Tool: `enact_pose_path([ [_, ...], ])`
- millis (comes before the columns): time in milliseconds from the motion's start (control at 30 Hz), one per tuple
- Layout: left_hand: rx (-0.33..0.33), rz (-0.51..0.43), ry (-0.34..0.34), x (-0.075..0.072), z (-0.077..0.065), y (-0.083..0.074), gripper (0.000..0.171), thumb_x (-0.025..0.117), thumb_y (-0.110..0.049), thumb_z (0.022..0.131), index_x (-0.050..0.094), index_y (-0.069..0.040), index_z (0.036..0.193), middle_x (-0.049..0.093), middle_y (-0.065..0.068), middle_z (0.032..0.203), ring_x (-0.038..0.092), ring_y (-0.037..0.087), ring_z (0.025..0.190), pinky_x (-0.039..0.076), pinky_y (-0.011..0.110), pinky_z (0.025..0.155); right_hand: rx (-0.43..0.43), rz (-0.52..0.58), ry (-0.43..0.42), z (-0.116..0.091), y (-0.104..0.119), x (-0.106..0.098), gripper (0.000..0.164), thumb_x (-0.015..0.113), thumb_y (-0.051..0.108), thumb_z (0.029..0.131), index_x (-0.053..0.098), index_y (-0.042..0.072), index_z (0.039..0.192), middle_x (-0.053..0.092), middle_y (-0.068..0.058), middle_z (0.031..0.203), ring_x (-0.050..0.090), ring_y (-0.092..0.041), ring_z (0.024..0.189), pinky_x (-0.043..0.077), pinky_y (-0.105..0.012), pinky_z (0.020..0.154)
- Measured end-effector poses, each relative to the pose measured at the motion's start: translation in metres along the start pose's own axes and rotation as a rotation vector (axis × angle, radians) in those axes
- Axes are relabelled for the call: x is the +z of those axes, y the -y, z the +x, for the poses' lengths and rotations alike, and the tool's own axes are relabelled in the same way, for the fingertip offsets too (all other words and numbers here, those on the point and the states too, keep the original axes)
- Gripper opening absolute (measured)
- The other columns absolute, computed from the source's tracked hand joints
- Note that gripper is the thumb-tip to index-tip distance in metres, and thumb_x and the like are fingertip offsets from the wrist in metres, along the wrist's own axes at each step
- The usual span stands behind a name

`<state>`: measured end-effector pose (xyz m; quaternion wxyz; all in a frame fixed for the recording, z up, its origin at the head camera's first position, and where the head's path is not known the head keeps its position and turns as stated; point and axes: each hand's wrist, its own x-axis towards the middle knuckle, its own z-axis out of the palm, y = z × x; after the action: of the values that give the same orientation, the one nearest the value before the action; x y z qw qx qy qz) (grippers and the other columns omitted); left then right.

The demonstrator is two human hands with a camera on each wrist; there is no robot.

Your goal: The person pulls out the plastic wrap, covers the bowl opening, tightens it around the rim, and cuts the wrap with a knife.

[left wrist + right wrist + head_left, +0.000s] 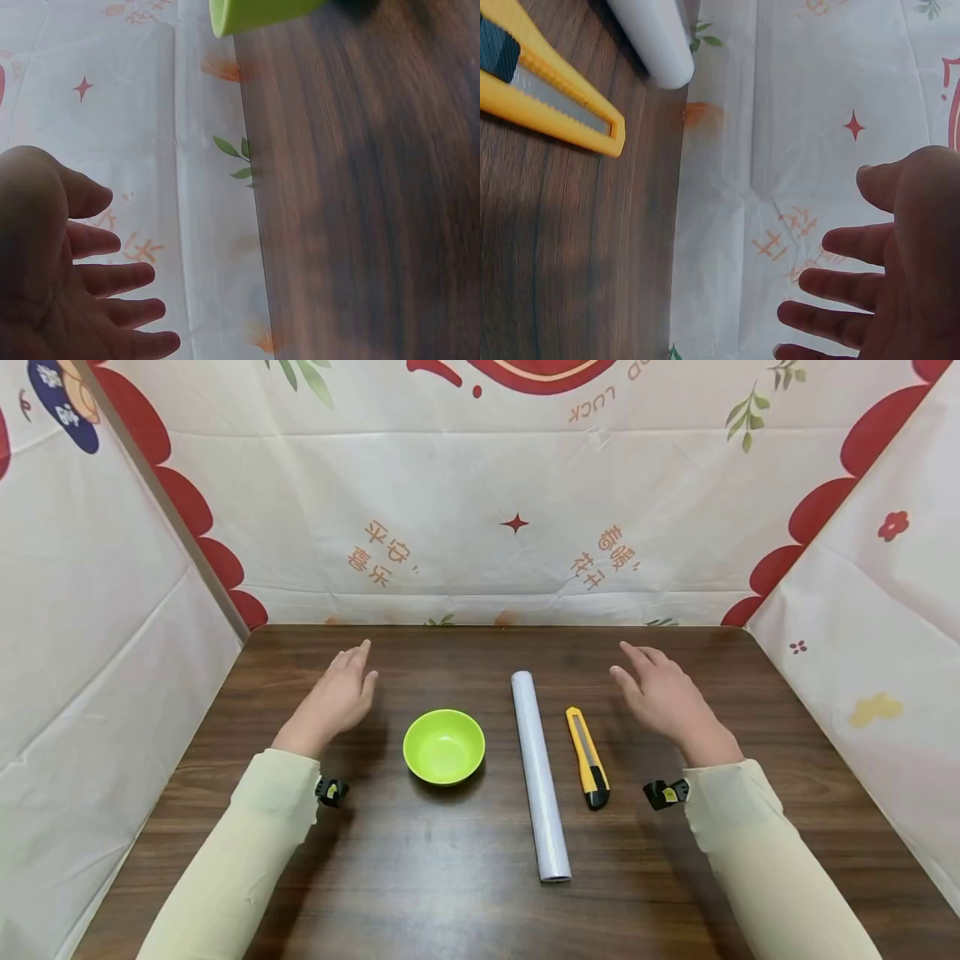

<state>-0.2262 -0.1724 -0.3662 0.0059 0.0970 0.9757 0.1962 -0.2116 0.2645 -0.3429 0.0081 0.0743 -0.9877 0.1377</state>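
A lime-green bowl (444,747) sits upright on the brown wooden table, its inside bare. To its right lies a long white roll (541,777), running away from the person. Beside the roll is a yellow utility knife (587,758) with a black end nearest the person. My left hand (333,697) hovers left of the bowl, fingers extended and holding nothing. Right of the knife, my right hand (667,702) is held over the table with fingers spread and nothing in it. The left wrist view catches the bowl's edge (262,13); the right wrist view shows the knife (551,82) close up.
The wood-grain table (420,902) ends at a white printed cloth (465,485) hanging behind it. Similar cloth walls (97,635) stand along the left and right sides. A small black wrist device (332,792) sits at the left cuff, another (665,794) at the right.
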Motion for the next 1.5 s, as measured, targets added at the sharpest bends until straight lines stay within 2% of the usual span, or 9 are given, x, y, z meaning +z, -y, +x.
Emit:
enact_pose_path([
  [333, -0.005, -0.014, 0.036, 0.005, -0.007, -0.005, 0.054, 0.030, -0.026, 0.098, 0.012, -0.006, 0.146, 0.024, 0.019, 0.148, 0.023, 0.033, 0.136, 0.025, 0.050, 0.108, -0.034, 0.065, 0.105, -0.015, 0.014, 0.006, 0.058, 0.040, 0.033, 0.096, 0.018, 0.014, 0.146, 0.027, -0.025, 0.141, 0.042, -0.043, 0.118, 0.036, -0.061, 0.093],
  [533, -0.014, -0.039, 0.082, 0.008, -0.007, -0.008, 0.054, 0.029, -0.025, 0.098, 0.009, -0.010, 0.147, 0.028, 0.019, 0.146, 0.032, 0.034, 0.132, 0.030, 0.050, 0.106, -0.072, 0.117, 0.108, -0.020, 0.025, 0.016, 0.056, 0.046, 0.024, 0.095, 0.023, 0.015, 0.145, 0.033, -0.022, 0.139, 0.054, -0.035, 0.106, 0.048, -0.049, 0.080],
  [733, -0.051, -0.089, 0.143, 0.017, -0.010, -0.014, 0.054, 0.027, -0.029, 0.099, 0.006, -0.015, 0.147, 0.054, 0.018, 0.125, 0.054, 0.030, 0.112, 0.041, 0.048, 0.095, -0.084, 0.158, 0.146, -0.022, 0.035, 0.030, 0.054, 0.049, 0.022, 0.094, 0.028, 0.016, 0.143, 0.036, -0.020, 0.139, 0.056, -0.030, 0.104, 0.051, -0.042, 0.076],
  [933, -0.050, -0.155, 0.154, 0.027, -0.013, -0.018, 0.052, 0.029, -0.031, 0.098, 0.015, -0.016, 0.146, 0.050, 0.015, 0.133, 0.048, 0.029, 0.121, 0.039, 0.048, 0.098, -0.082, 0.196, 0.182, -0.022, 0.039, 0.039, 0.056, 0.051, 0.028, 0.092, 0.030, 0.016, 0.142, 0.038, -0.017, 0.139, 0.058, -0.029, 0.105, 0.052, -0.037, 0.072],
  [1000, -0.052, -0.173, 0.162, 0.031, -0.015, -0.018, 0.051, 0.029, -0.031, 0.099, 0.018, -0.016, 0.146, 0.060, 0.017, 0.115, 0.059, 0.029, 0.102, 0.045, 0.045, 0.089, -0.071, 0.225, 0.202, -0.023, 0.040, 0.042, 0.057, 0.053, 0.030, 0.092, 0.030, 0.016, 0.142, 0.043, -0.016, 0.136, 0.060, -0.027, 0.102, 0.053, -0.034, 0.069],
  [1100, -0.059, -0.195, 0.172, 0.035, -0.018, -0.021, 0.049, 0.028, -0.032, 0.099, 0.021, -0.016, 0.145, 0.063, 0.017, 0.095, 0.059, 0.028, 0.075, 0.046, 0.039, 0.075, -0.066, 0.273, 0.230, -0.023, 0.042, 0.045, 0.058, 0.056, 0.027, 0.090, 0.031, 0.015, 0.142, 0.050, -0.015, 0.129, 0.064, -0.020, 0.088, 0.051, -0.028, 0.063],
  [1300, -0.051, -0.231, 0.145, 0.044, -0.025, -0.026, 0.046, 0.030, -0.030, 0.099, 0.031, -0.013, 0.142, 0.062, 0.013, 0.097, 0.056, 0.023, 0.090, 0.042, 0.038, 0.083, -0.048, 0.345, 0.291, -0.025, 0.049, 0.055, 0.059, 0.058, 0.028, 0.089, 0.032, 0.017, 0.141, 0.051, -0.016, 0.127, 0.066, -0.013, 0.074, 0.051, -0.025, 0.060],
  [1400, -0.047, -0.253, 0.154, 0.048, -0.028, -0.028, 0.044, 0.032, -0.029, 0.099, 0.035, -0.014, 0.140, 0.056, 0.010, 0.076, 0.053, 0.022, 0.067, 0.045, 0.035, 0.072, -0.049, 0.365, 0.315, -0.026, 0.054, 0.062, 0.059, 0.059, 0.028, 0.089, 0.033, 0.017, 0.141, 0.056, -0.017, 0.121, 0.066, -0.013, 0.071, 0.051, -0.025, 0.058],
  [1500, -0.035, -0.268, 0.149, 0.054, -0.031, -0.029, 0.041, 0.034, -0.027, 0.098, 0.040, -0.013, 0.137, 0.057, 0.007, 0.075, 0.050, 0.019, 0.058, 0.044, 0.032, 0.060, -0.070, 0.374, 0.327, -0.026, 0.059, 0.069, 0.059, 0.059, 0.025, 0.088, 0.034, 0.015, 0.140, 0.056, -0.016, 0.124, 0.066, -0.011, 0.074, 0.051, -0.024, 0.057],
])
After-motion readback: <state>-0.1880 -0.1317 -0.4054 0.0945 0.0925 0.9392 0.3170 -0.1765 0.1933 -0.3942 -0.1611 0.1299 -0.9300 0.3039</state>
